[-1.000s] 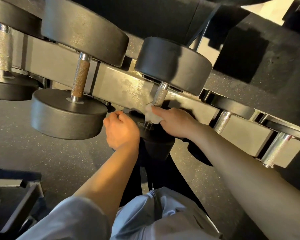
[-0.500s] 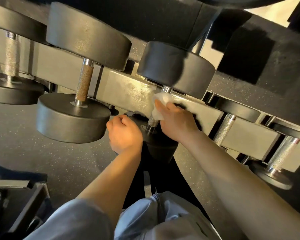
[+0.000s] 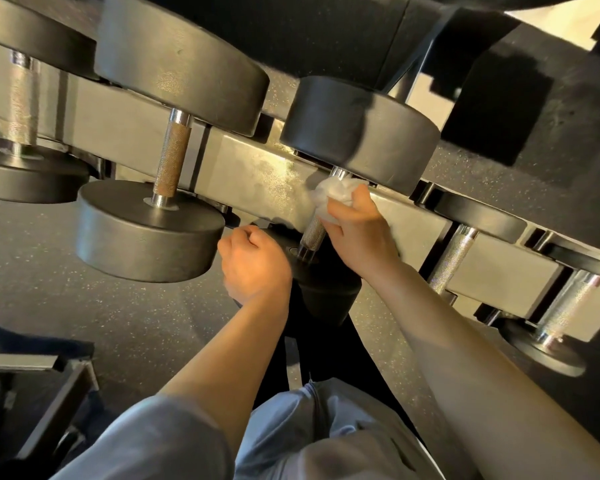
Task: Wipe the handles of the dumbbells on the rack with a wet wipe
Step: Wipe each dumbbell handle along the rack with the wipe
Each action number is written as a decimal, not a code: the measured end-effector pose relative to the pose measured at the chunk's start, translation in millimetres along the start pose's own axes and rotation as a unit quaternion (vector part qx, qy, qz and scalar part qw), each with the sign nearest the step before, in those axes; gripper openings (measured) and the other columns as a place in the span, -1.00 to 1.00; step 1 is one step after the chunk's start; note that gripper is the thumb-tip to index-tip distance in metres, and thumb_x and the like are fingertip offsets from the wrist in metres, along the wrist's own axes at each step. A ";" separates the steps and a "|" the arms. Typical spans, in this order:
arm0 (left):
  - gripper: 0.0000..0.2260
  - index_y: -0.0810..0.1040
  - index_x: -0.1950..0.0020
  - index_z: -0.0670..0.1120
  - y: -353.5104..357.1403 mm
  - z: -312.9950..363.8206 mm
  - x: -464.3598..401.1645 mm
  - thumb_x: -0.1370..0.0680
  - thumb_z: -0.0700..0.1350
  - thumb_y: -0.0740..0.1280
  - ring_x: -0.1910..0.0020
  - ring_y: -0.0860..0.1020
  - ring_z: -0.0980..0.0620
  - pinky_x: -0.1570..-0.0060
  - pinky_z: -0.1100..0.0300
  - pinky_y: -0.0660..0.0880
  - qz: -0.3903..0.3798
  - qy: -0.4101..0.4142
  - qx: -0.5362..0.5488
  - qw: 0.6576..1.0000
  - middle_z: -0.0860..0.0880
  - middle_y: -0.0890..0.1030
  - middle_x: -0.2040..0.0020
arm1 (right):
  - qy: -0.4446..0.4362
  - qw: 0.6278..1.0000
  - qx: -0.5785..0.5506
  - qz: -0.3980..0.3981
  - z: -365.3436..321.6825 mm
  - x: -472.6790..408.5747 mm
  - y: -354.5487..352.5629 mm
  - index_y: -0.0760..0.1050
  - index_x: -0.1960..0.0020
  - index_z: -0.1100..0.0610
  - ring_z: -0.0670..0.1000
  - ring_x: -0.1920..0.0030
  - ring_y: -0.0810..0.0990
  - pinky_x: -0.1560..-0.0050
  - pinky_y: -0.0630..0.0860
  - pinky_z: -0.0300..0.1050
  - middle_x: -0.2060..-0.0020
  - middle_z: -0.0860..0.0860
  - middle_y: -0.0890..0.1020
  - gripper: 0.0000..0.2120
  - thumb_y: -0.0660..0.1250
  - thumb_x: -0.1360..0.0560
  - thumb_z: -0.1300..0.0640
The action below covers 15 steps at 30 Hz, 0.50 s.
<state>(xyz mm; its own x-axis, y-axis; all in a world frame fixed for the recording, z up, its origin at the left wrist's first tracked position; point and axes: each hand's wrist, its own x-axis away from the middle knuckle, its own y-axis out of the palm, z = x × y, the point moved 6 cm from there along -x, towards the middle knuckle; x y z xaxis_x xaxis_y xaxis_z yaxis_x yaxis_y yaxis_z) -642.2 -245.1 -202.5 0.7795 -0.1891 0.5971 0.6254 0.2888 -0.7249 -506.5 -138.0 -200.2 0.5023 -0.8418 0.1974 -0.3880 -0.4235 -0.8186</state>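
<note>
A row of black dumbbells lies across a grey metal rack (image 3: 253,171). My right hand (image 3: 359,233) presses a crumpled white wet wipe (image 3: 333,194) around the upper end of the middle dumbbell's knurled steel handle (image 3: 313,234), just under its far head (image 3: 359,133). My left hand (image 3: 253,265) is a closed fist resting against the near head (image 3: 326,289) of that same dumbbell, with nothing seen in it. To the left stands a dumbbell with a rusty brown handle (image 3: 172,157). Bright steel handles (image 3: 449,258) lie to the right.
Another dumbbell handle (image 3: 21,102) shows at the far left. Speckled dark rubber flooring (image 3: 125,313) lies below the rack. A dark metal frame (image 3: 49,393) sits at the lower left. My light grey sleeve and clothing fill the bottom middle.
My right hand has slid the wipe up the handle from its lower end to the top near the far head. My left fist has stayed in place.
</note>
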 end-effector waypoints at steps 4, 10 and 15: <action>-0.65 0.49 -0.28 -0.03 0.7 0.1 -0.5 -0.64 -0.05 0.00 -0.12 0.50 -0.10 -0.25 -0.10 0.37 -0.006 0.004 -0.003 1.000 -0.02 0.37 -0.34 | -0.015 0.997 0.019 -0.079 -0.2 1.9 6.4 0.53 -0.25 0.05 0.18 0.23 0.59 0.32 0.39 -0.12 0.19 0.15 0.61 -0.74 0.21 -0.59 0.14; -0.66 0.48 -0.29 -0.06 1.3 0.7 -1.3 -0.64 -0.06 0.01 -0.14 0.49 -0.11 -0.24 -0.09 0.37 -0.009 0.005 0.001 1.000 -0.06 0.37 -0.35 | -0.120 0.946 0.134 -0.268 -8.7 5.5 20.2 0.28 -0.42 -0.15 0.12 0.13 0.59 0.27 0.36 -0.12 0.06 0.07 0.61 -0.63 0.08 -0.62 -0.03; -0.68 0.46 -0.28 -0.02 0.9 1.1 -0.2 -0.64 -0.05 0.01 -0.13 0.48 -0.09 -0.18 -0.01 0.37 -0.001 0.009 0.011 1.000 -0.04 0.38 -0.34 | 0.104 0.981 0.052 -0.153 25.2 -25.4 -7.0 0.44 -0.32 0.03 0.19 0.12 0.56 0.17 0.37 -0.08 0.14 0.11 0.59 -0.58 0.03 -0.61 -0.14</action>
<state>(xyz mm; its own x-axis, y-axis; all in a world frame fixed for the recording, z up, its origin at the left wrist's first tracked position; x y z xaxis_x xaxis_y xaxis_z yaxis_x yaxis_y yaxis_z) -641.9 -243.8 -202.9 0.7792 -0.2067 0.5917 0.6258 0.3087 -0.7163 -497.0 -105.2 -213.0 0.4108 -0.7348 0.5397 -0.1563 -0.6399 -0.7524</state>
